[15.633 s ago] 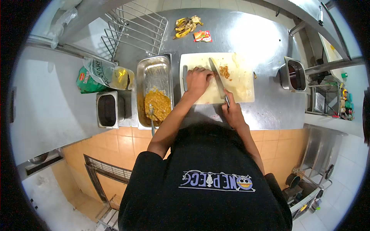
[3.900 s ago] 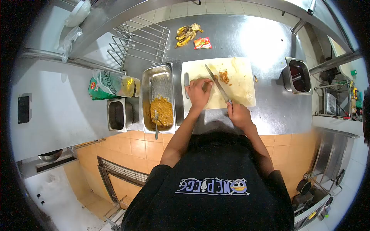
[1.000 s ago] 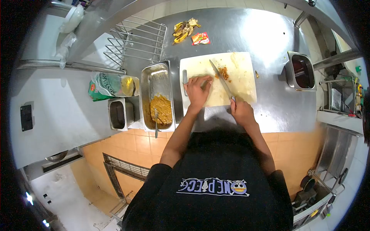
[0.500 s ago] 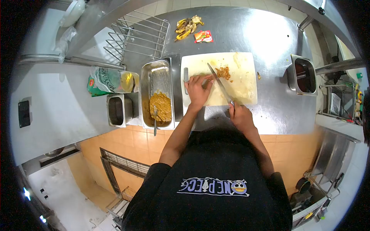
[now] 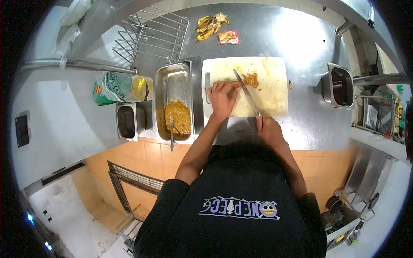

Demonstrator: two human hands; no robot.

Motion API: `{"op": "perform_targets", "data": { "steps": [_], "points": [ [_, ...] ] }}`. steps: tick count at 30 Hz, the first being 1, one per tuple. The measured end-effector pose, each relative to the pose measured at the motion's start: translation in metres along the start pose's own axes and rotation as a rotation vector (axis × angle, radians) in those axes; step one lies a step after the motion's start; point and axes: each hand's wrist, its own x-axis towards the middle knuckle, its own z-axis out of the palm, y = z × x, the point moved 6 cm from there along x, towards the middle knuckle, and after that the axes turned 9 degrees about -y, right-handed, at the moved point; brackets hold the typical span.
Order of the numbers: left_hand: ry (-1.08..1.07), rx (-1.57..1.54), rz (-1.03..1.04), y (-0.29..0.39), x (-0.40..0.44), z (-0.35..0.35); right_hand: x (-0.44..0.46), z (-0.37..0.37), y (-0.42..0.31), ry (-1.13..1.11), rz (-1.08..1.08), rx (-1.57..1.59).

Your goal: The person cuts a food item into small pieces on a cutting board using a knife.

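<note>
My right hand (image 5: 270,129) is wrapped round the handle of a long kitchen knife (image 5: 247,92), whose blade slants up and left over the white cutting board (image 5: 273,103). On the board's left part lies my left hand (image 5: 221,99), fingers bent and fingertips close to the blade. Whatever small piece sits under those fingertips is mostly hidden. Just right of the blade is a little heap of chopped reddish-brown food (image 5: 251,80), with a few bits scattered beside it.
Left of the board stands a long metal pan (image 5: 192,107) holding brown mash (image 5: 178,118) and a spoon (image 5: 172,142). An oil pouch (image 5: 122,88) and a small metal container (image 5: 141,120) are farther left. Banana peels (image 5: 211,26) and a red packet (image 5: 229,37) lie behind; another container (image 5: 327,86) stands right.
The knife's tip has shifted slightly to the right. My left hand stays in nearly the same spot on the board, and the whole view has tilted a little.
</note>
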Motion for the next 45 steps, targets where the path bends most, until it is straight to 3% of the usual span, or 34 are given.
{"op": "perform_targets", "data": {
  "steps": [10, 17, 23, 45],
  "points": [
    [0.017, -0.011, 0.004, 0.000, 0.005, 0.000, 0.013, -0.010, -0.009, -0.063, 0.079, -0.089],
    [0.039, -0.006, -0.010, -0.002, -0.001, 0.003, 0.038, -0.016, -0.020, 0.077, -0.011, -0.082],
    [0.062, -0.027, -0.012, -0.004, -0.002, 0.004, 0.013, -0.018, -0.008, 0.049, 0.068, -0.037],
    [0.044, -0.019, 0.010, -0.008, -0.004, 0.006, -0.014, -0.016, -0.011, 0.051, -0.034, 0.038]
  ]
}}
